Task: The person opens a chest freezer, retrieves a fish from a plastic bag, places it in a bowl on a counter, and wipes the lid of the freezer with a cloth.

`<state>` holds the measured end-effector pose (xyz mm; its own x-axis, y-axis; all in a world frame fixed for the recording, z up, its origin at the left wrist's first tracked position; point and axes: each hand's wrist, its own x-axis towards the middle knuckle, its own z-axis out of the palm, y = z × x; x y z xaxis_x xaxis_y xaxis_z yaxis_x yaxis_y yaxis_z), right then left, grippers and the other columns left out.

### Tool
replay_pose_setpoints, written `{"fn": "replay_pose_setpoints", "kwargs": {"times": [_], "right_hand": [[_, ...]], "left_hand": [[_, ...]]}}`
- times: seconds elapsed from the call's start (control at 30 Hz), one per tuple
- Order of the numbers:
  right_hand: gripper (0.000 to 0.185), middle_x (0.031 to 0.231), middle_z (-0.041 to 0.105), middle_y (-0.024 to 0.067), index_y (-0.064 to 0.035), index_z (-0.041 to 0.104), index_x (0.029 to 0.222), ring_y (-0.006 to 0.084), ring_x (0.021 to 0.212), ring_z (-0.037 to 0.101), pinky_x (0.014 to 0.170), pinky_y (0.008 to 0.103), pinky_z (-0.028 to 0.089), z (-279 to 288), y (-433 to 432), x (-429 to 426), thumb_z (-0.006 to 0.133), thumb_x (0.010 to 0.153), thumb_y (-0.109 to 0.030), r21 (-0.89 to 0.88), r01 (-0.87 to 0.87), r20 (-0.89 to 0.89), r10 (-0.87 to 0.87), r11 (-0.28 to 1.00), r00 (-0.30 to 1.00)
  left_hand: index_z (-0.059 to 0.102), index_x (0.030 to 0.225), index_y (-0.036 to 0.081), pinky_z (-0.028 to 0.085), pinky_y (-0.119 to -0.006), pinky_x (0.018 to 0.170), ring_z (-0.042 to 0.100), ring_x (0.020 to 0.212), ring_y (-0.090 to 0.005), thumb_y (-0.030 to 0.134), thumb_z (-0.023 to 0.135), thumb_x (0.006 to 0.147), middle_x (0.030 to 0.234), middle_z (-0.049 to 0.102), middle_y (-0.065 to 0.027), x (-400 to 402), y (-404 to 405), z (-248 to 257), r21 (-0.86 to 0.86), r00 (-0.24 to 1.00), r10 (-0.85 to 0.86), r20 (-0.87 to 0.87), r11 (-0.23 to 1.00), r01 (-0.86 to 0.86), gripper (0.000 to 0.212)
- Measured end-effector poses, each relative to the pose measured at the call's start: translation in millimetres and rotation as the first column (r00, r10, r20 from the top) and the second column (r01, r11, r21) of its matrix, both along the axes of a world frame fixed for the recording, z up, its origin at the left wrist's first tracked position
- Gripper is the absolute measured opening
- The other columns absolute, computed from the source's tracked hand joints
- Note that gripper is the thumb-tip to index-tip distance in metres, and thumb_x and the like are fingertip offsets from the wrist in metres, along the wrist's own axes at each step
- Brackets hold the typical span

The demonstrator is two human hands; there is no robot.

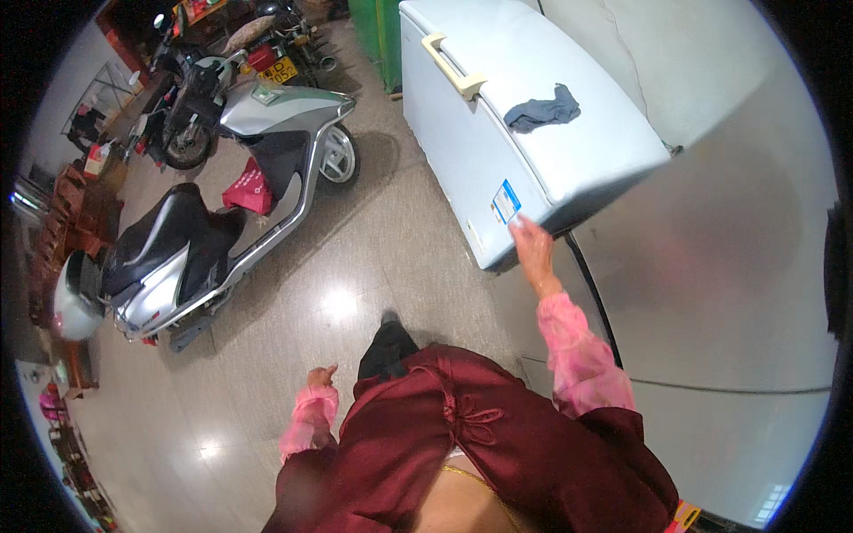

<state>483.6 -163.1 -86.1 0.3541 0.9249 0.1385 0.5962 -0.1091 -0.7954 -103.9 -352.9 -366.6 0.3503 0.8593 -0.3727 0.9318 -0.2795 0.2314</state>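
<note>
My right hand [535,253], in a pink sleeve cover, is stretched forward at the near lower corner of a white chest freezer [466,146]; whether it touches the freezer I cannot tell, and its fingers look partly curled. On the freezer's lid lies a crumpled grey cloth [543,110], beyond the hand. The lid is down and has a cream handle [454,66]. Low at my left side hangs my left hand [322,376], holding nothing, with a finger apart from the rest, over the tiled floor.
A silver motor scooter [266,250] with a red bag [249,189] stands on the left, with a motorcycle [186,126] behind it. A green cabinet [376,40] adjoins the freezer. A dark cable [593,293] runs down at the right. Wooden furniture [73,206] lines the far left.
</note>
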Motion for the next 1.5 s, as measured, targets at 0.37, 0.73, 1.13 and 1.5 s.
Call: {"fn": "replay_pose_setpoints", "kwargs": {"times": [0.37,0.73,1.13,1.5], "right_hand": [[0.049,0.083,0.066,0.0159,0.0015,0.064,0.107,0.0275,0.076,0.063,0.074,0.0364,0.049,51,291,137,0.067,0.081,-0.040,0.229,0.373,0.361,-0.434,0.899,0.825],[0.053,0.134,0.042,0.0259,0.0005,0.049,0.127,0.0387,0.125,0.040,0.104,0.0412,0.032,-8,346,65,0.065,0.083,-0.025,0.144,0.452,0.465,-0.463,0.880,0.755],[0.045,0.136,0.038,0.0292,0.0041,0.049,0.124,0.0445,0.128,0.035,0.106,0.0468,0.029,7,365,80,0.058,0.080,-0.001,-0.016,0.350,0.406,-0.314,0.937,0.858],[0.044,0.134,0.040,0.0278,0.0035,0.049,0.125,0.0475,0.125,0.038,0.102,0.0510,0.034,4,365,93,0.058,0.082,-0.005,-0.022,0.249,0.360,-0.225,0.968,0.905]], "left_hand": [[0.065,0.091,0.001,0.046,-0.030,0.047,0.059,0.052,-0.0160,0.049,0.074,0.069,0.062,0.061,-0.0083,182,498,79,-0.454,0.503,0.683,0.529,0.729,-0.512,0.054],[0.041,0.124,-0.009,0.047,-0.041,0.084,0.060,0.097,-0.0370,0.050,0.066,0.075,0.109,0.058,-0.0272,422,858,224,-0.271,0.397,0.523,0.754,0.799,-0.537,0.081],[0.043,0.119,-0.003,0.052,-0.041,0.082,0.063,0.095,-0.0361,0.007,0.055,0.079,0.107,0.059,-0.0258,522,905,246,-0.479,0.252,0.820,0.514,0.518,-0.709,0.043],[0.057,0.099,-0.007,0.054,-0.040,0.066,0.067,0.072,-0.0355,0.005,0.062,0.070,0.083,0.066,-0.0242,514,901,201,0.117,0.529,0.545,0.650,0.616,-0.779,0.033]]}}
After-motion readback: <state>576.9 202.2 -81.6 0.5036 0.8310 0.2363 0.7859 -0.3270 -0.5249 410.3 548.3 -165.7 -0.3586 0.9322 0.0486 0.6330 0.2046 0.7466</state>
